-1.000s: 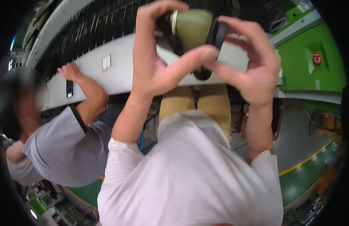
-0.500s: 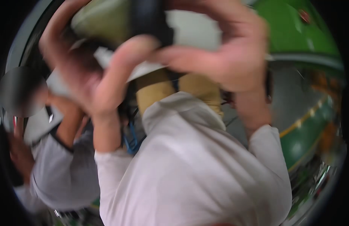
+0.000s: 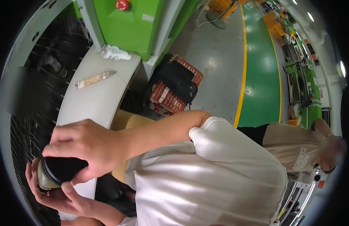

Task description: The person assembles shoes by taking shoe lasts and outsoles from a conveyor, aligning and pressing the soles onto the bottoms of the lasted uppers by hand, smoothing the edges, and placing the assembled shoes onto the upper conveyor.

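Observation:
A rounded object with a black part [image 3: 63, 167] and a pale olive end [image 3: 44, 177] sits between my two hands at the lower left. Its kind cannot be made out. My left hand [image 3: 65, 199] cups it from below, fingers curled around the pale end and thumb against the black side. From above, my right hand [image 3: 87, 147] grips the black part, with the thumb on its near side. Both hands are closed on the object, above the near end of a white worktable [image 3: 91, 100].
On the worktable lie a tool with a wrapped handle [image 3: 93, 80] and a crumpled white cloth [image 3: 116, 52]. Green machinery [image 3: 135, 30] carries a red button [image 3: 122, 4]. A red woven seat [image 3: 167, 96] holds something black. Another person [image 3: 287, 147] stands at the right.
The camera view has swung round, now showing the worktable, machine and aisle. The object and both hands have shifted to the lower left of the view; my hands stay on it.

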A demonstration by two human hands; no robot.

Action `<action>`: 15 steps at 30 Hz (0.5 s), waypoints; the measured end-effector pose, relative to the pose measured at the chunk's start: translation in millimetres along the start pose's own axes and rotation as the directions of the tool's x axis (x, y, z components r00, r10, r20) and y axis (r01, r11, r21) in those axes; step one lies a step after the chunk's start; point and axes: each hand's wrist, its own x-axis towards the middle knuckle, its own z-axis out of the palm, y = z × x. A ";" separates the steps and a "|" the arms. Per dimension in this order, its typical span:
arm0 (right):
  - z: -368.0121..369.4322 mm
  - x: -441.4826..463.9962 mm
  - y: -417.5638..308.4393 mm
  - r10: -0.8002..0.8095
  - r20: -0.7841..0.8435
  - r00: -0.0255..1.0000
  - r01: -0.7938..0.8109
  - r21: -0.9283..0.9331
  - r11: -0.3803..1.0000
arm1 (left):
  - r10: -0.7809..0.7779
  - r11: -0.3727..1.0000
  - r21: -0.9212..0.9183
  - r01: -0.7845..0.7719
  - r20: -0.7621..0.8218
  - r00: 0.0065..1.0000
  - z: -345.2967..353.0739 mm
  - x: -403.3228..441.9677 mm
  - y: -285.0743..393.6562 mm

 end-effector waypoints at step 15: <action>10.3 -9.6 -13.7 0.042 -0.101 0.994 -0.035 0.067 0.997 | 0.053 0.972 0.225 -0.066 0.062 0.997 -0.8 22.8 12.3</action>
